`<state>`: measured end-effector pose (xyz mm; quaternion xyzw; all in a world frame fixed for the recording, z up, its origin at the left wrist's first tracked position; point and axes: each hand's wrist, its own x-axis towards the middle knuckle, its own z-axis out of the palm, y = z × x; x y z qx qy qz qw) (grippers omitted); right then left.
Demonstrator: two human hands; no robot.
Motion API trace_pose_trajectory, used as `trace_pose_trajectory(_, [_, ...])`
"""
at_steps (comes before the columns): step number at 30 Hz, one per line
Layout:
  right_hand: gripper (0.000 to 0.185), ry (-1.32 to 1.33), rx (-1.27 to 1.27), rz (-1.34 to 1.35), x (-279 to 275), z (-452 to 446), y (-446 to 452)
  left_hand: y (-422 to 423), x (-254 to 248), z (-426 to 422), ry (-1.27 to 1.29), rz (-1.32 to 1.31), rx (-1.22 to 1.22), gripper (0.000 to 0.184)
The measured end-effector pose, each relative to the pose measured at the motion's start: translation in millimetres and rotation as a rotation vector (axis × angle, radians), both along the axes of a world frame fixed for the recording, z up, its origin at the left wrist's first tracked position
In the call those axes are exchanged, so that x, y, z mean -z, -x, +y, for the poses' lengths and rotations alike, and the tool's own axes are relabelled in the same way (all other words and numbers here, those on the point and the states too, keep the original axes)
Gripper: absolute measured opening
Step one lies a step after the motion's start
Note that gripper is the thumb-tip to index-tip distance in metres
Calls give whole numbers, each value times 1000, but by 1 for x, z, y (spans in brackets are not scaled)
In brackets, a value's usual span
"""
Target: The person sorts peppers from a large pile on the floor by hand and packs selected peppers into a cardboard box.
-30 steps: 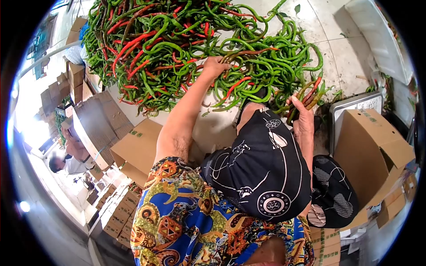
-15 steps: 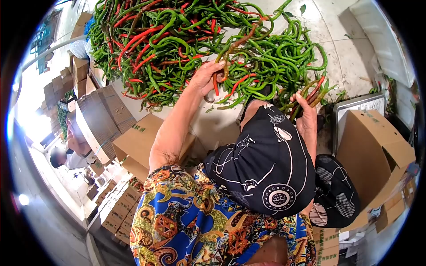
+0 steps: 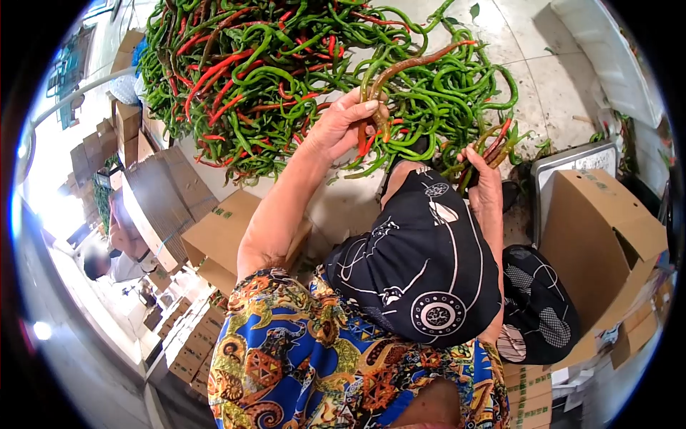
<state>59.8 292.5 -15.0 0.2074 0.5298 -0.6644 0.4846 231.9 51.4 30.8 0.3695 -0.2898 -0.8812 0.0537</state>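
My left hand (image 3: 349, 123) is closed around a few long chili peppers (image 3: 406, 66), brownish red and green, just over the edge of the pile. One brownish pepper reaches up and to the right out of its fingers. Lower right, beside my knee, my right hand (image 3: 483, 176) grips a small bunch of dark red and green chili peppers (image 3: 503, 147); its fingers are partly hidden behind them. In front of both hands spreads a large heap of green and red chili peppers (image 3: 243, 79), with mostly green ones at its right end.
An open cardboard box (image 3: 589, 247) stands at my right, near a metal-rimmed tray or scale (image 3: 572, 161). Another carton (image 3: 221, 222) and flattened cardboard (image 3: 168, 189) lie to the left. A white bin (image 3: 607, 61) stands far right. Another person (image 3: 114, 264) is at far left.
My left hand has shifted slightly to the right, and the brownish pepper in it now leans further right. My right hand still holds its bunch, almost in the same place.
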Motion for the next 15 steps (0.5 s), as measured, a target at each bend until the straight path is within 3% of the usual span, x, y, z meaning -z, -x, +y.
trace_pose_trajectory(6, [26,-195,-127,38,-5,6,1,40,-2,20,-76,115,10,36])
trace_pose_trajectory(8, [21,-92,-39,90,6,6,-4,84,-14,19,-149,170,49,28])
trace_pose_trajectory(11, [17,1,-17,57,-21,-2,6,214,-70,24,-28,269,81,23])
trace_pose_trajectory(12, [16,-4,-25,67,-23,-2,6,257,-89,22,110,290,142,17])
trace_pose_trajectory(15, [18,-44,-9,43,-8,12,0,354,-124,-6,853,564,315,14])
